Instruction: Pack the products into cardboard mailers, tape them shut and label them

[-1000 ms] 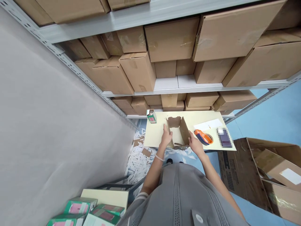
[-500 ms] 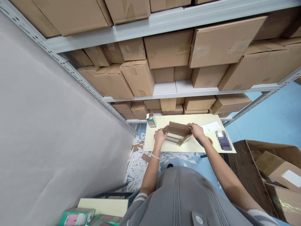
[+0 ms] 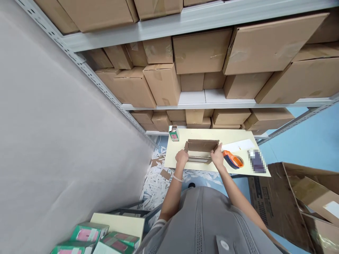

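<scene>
A small cardboard box point(image 3: 203, 145) stands unfolded into a rectangle on the cream tabletop point(image 3: 196, 169), and the table shows through its open middle. My left hand point(image 3: 182, 157) grips its left end with the fingers curled. At the opposite end my right hand point(image 3: 217, 156) is closed around the right side. An orange and blue tape dispenser point(image 3: 233, 159) lies just right of my right hand. White paper point(image 3: 239, 145) is behind the dispenser, and a dark pixelated object point(image 3: 257, 161) lies farther right. Near the back left corner stands a small green and pink box point(image 3: 174, 133).
Shelves point(image 3: 212, 102) packed with cardboard boxes rise behind the table. A grey wall point(image 3: 79, 148) closes the left side. Shredded paper point(image 3: 156, 180) covers the floor below. A large open carton point(image 3: 280, 197) stands right; green boxes point(image 3: 88, 233) sit at lower left.
The cardboard box has gone from skewed to a squarer shape. My right hand has come lower and nearer along its right end, and the tape dispenser is now uncovered.
</scene>
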Available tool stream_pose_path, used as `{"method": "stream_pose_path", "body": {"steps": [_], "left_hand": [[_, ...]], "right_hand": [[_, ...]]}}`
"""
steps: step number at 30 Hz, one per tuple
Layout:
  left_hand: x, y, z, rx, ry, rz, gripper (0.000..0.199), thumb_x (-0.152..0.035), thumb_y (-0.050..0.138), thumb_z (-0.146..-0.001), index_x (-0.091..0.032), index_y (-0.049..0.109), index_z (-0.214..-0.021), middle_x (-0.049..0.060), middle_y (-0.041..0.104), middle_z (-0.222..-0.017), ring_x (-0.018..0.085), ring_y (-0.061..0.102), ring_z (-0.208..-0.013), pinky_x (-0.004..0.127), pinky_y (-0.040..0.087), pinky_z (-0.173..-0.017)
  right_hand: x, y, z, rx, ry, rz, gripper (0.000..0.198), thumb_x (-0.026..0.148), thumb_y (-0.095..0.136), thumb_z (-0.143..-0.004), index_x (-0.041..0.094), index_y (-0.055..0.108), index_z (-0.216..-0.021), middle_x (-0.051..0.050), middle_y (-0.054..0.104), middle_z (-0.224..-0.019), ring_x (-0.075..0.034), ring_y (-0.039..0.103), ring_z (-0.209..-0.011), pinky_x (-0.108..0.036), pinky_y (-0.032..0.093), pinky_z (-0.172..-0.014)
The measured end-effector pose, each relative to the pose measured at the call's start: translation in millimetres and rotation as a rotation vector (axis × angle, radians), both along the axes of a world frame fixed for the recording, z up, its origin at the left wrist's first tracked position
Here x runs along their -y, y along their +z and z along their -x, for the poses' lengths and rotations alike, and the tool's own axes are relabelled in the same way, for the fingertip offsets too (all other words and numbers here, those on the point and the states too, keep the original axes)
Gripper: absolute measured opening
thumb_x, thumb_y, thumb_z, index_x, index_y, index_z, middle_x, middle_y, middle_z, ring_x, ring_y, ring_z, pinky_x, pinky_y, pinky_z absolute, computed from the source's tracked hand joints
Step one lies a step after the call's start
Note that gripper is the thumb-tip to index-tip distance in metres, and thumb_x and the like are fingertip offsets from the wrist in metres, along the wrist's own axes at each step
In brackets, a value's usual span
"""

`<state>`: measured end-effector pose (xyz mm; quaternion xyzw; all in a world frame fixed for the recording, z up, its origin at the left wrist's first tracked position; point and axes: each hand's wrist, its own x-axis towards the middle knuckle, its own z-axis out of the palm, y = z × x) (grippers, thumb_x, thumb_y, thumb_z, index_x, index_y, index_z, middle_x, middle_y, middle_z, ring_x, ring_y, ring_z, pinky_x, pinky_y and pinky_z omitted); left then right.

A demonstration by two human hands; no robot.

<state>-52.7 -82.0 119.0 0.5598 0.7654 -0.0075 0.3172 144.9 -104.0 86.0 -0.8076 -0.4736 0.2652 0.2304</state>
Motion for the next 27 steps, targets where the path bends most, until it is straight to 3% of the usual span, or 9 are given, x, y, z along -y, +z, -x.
{"method": "stream_pose_path", "body": {"steps": [4,7,9,14,20,24,27], "left_hand": [[4.4,-2.2,-20.6,0.055,-0.037,0.004,0.058,-0.037,0.025,-0.100,-0.005,0.040,-0.146,0.025,0.052,-0.143,0.029,0.054,-0.131,0.039,0.045,-0.103],[7.0,-4.8,-28.3,0.149,-0.120,-0.026,0.072,-0.050,0.020,-0.100,-0.004,0.017,-0.155,0.024,0.026,-0.159,0.030,0.033,-0.146,0.041,0.037,-0.112],[7.5,-7.8,-26.9,0.208,-0.194,-0.038,0.076,-0.057,0.018,-0.099,-0.009,0.014,-0.157,0.019,0.018,-0.162,0.029,0.019,-0.151,0.042,0.033,-0.116],[2.9,-17.0,-6.2,0.235,-0.355,-0.004,0.067,-0.059,0.028,-0.098,-0.019,0.034,-0.152,0.010,0.028,-0.161,0.025,0.012,-0.152,0.040,0.030,-0.118],[-6.2,-27.8,32.1,0.368,-0.581,0.044,0.082,-0.048,0.069,-0.082,-0.016,0.038,-0.150,0.012,0.031,-0.159,0.021,0.025,-0.149,0.028,0.024,-0.120],[-4.8,-37.5,41.3,0.518,-0.508,-0.109,0.057,-0.038,0.059,-0.091,-0.020,0.048,-0.144,0.007,0.044,-0.153,0.016,0.044,-0.140,0.026,0.034,-0.115],[-2.0,-41.0,34.1,0.494,-0.390,-0.218,0.041,-0.036,0.046,-0.098,-0.025,0.059,-0.135,0.003,0.054,-0.145,0.015,0.051,-0.134,0.027,0.040,-0.111]], "right_hand": [[8.9,-2.3,-1.4,0.083,0.116,-0.009,0.065,0.021,0.033,-0.091,0.012,0.025,-0.155,-0.017,0.044,-0.151,-0.030,0.047,-0.136,-0.042,0.044,-0.105],[12.8,-3.1,-5.5,0.146,0.171,0.068,0.058,0.032,0.031,-0.097,0.010,0.035,-0.150,-0.018,0.034,-0.158,-0.031,0.035,-0.144,-0.043,0.037,-0.112],[15.0,-4.8,-9.3,0.168,0.241,0.097,0.056,0.039,0.031,-0.099,0.011,0.042,-0.146,-0.017,0.030,-0.160,-0.031,0.029,-0.147,-0.042,0.034,-0.114],[18.4,-5.4,-28.9,0.119,0.384,0.085,0.059,0.051,0.031,-0.100,0.016,0.047,-0.144,-0.014,0.031,-0.160,-0.025,0.024,-0.150,-0.040,0.029,-0.117],[24.7,2.0,-70.5,-0.139,0.569,0.082,0.069,0.065,0.046,-0.090,0.020,0.053,-0.142,-0.010,0.027,-0.162,-0.028,0.028,-0.148,-0.041,0.028,-0.118],[26.2,-5.5,-80.1,-0.185,0.585,0.026,0.060,0.060,0.054,-0.087,0.021,0.064,-0.131,-0.010,0.039,-0.157,-0.029,0.033,-0.146,-0.043,0.032,-0.116],[22.7,-15.7,-75.5,-0.145,0.506,-0.078,0.048,0.052,0.049,-0.091,0.021,0.070,-0.121,-0.011,0.047,-0.151,-0.028,0.041,-0.141,-0.043,0.035,-0.114]]}}
